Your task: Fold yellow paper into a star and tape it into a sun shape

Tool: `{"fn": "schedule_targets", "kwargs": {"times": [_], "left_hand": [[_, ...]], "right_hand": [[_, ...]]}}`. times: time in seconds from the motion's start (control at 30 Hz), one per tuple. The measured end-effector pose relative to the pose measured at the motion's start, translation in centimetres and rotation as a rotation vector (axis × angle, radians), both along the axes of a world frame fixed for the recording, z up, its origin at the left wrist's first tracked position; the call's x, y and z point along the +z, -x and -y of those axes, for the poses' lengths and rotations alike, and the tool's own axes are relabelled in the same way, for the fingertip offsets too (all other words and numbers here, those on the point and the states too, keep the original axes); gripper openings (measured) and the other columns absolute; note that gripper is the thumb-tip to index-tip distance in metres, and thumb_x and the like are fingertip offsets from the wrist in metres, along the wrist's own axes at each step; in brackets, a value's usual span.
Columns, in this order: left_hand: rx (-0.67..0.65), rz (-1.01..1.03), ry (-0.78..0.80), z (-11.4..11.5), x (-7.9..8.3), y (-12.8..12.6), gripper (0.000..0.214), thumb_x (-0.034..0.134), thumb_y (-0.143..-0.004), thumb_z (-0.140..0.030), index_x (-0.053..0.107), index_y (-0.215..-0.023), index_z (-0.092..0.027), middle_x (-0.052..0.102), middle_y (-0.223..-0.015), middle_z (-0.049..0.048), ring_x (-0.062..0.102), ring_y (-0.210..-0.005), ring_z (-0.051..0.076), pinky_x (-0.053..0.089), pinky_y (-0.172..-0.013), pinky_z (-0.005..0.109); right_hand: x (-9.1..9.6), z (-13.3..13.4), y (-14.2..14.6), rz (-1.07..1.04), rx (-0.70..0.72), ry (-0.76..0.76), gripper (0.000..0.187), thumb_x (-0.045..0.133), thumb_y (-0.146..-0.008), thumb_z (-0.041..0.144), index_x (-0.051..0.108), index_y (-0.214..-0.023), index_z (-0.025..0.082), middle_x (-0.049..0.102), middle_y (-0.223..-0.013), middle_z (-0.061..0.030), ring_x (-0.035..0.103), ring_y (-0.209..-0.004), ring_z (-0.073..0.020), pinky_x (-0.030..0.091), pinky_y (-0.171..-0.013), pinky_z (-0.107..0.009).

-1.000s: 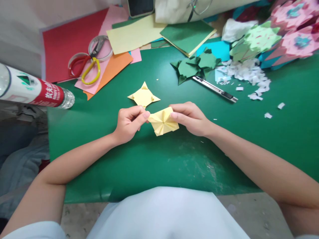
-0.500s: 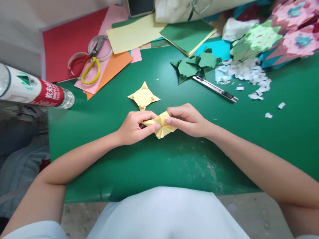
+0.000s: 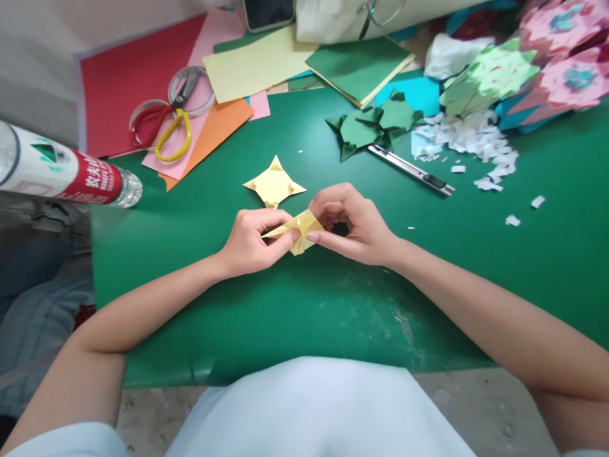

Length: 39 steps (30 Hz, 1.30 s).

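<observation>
A small folded piece of yellow paper (image 3: 301, 227) is held between both hands just above the green mat (image 3: 295, 304). My left hand (image 3: 254, 241) pinches its left side with thumb and fingers closed. My right hand (image 3: 349, 222) pinches its right side, the fingers curled over it. Much of the paper is hidden by the fingers. A finished yellow star-shaped fold (image 3: 275, 183) lies flat on the mat just beyond the hands.
Scissors (image 3: 171, 114) lie on coloured sheets at the back left. A plastic bottle (image 3: 61, 172) lies at the left edge. Green folded pieces (image 3: 373, 124), a utility knife (image 3: 412, 170) and white paper scraps (image 3: 476, 143) sit at the back right, with paper flowers (image 3: 552, 57) behind.
The yellow paper has been folded smaller and squeezed between both hands. My hands have drawn closer together, and my right fingers have curled up over the paper.
</observation>
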State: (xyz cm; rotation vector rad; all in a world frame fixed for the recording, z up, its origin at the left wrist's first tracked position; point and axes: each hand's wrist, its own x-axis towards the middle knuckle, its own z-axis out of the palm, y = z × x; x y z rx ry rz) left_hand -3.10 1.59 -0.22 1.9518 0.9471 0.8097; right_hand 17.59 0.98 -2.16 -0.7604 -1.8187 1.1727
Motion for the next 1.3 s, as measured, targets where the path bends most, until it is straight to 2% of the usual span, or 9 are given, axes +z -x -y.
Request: {"fn": "schedule_targets", "kwargs": {"times": [0.1,0.2,0.33,0.47,0.6,0.73,0.93,1.3], "left_hand": [[0.016,-0.011,0.025,0.0,-0.1,0.0,0.017,0.062,-0.082,-0.02,0.063,-0.066,-0.014,0.051,-0.053,-0.0051,0.038,-0.046,0.004,0.028,-0.045,0.017],[0.032,-0.011,0.056,0.0,-0.1,-0.1,0.016,0.062,-0.081,-0.02,0.063,-0.066,-0.014,0.051,-0.054,-0.0051,0.039,-0.047,0.004,0.029,-0.045,0.017],[0.045,-0.004,0.072,0.0,-0.2,-0.2,0.017,0.063,-0.083,-0.024,0.064,-0.069,-0.015,0.055,-0.056,-0.0046,0.043,-0.048,0.004,0.031,-0.047,0.017],[0.057,0.03,0.178,0.1,-0.3,-0.2,0.01,0.065,-0.083,-0.026,0.063,-0.084,-0.016,0.067,-0.072,-0.0013,0.06,-0.061,0.008,0.046,-0.057,0.018],[0.054,0.085,0.261,0.3,-0.6,-0.2,0.024,0.067,-0.083,-0.027,0.055,-0.102,-0.02,0.07,-0.082,-0.0014,0.067,-0.069,0.01,0.052,-0.062,0.018],[0.035,0.069,0.201,0.3,-0.8,-0.1,0.028,0.066,-0.085,-0.028,0.052,-0.109,-0.022,0.069,-0.079,-0.0045,0.066,-0.064,0.007,0.051,-0.062,0.017],[0.023,-0.011,0.115,0.3,-1.1,0.0,0.02,0.064,-0.088,-0.028,0.057,-0.105,-0.022,0.068,-0.079,-0.0039,0.064,-0.063,0.008,0.047,-0.057,0.018],[0.012,-0.021,0.026,0.3,-0.7,-0.3,0.012,0.067,-0.085,-0.02,0.059,-0.094,-0.019,0.059,-0.067,-0.0084,0.044,-0.051,0.002,0.037,-0.051,0.014]], "right_hand": [[-0.1,0.0,0.1,0.03,-0.054,-0.101,0.02,0.062,-0.092,0.027,0.049,-0.106,0.022,0.057,-0.082,0.0041,0.047,-0.055,-0.0021,0.039,-0.049,-0.014],[0.1,-0.1,0.1,0.137,-0.092,-0.179,0.008,0.06,-0.092,0.023,0.054,-0.098,0.019,0.055,-0.076,0.0043,0.046,-0.055,-0.0026,0.039,-0.05,-0.014],[0.4,-0.1,0.1,0.196,-0.112,-0.179,0.005,0.058,-0.093,0.021,0.055,-0.094,0.018,0.056,-0.074,0.0031,0.047,-0.057,-0.0037,0.038,-0.052,-0.016],[0.4,-0.1,0.1,0.201,-0.119,-0.181,0.003,0.057,-0.093,0.019,0.054,-0.094,0.018,0.056,-0.074,0.0033,0.046,-0.056,-0.0038,0.038,-0.053,-0.017],[0.5,-0.1,0.2,0.22,-0.119,-0.198,0.004,0.055,-0.092,0.015,0.053,-0.093,0.018,0.054,-0.072,0.0048,0.044,-0.055,-0.0032,0.037,-0.053,-0.016],[0.5,-0.1,0.2,0.222,-0.113,-0.187,0.007,0.054,-0.091,0.013,0.052,-0.095,0.019,0.054,-0.072,0.0049,0.045,-0.055,-0.0034,0.038,-0.053,-0.016],[0.5,-0.1,0.1,0.228,-0.104,-0.182,0.011,0.054,-0.088,0.01,0.052,-0.095,0.019,0.052,-0.069,0.0064,0.042,-0.052,-0.003,0.036,-0.053,-0.016],[0.6,0.1,0.3,0.271,-0.161,-0.145,0.01,0.053,-0.083,0.009,0.055,-0.087,0.017,0.056,-0.066,0.0053,0.045,-0.054,-0.0044,0.036,-0.054,-0.018]]}}
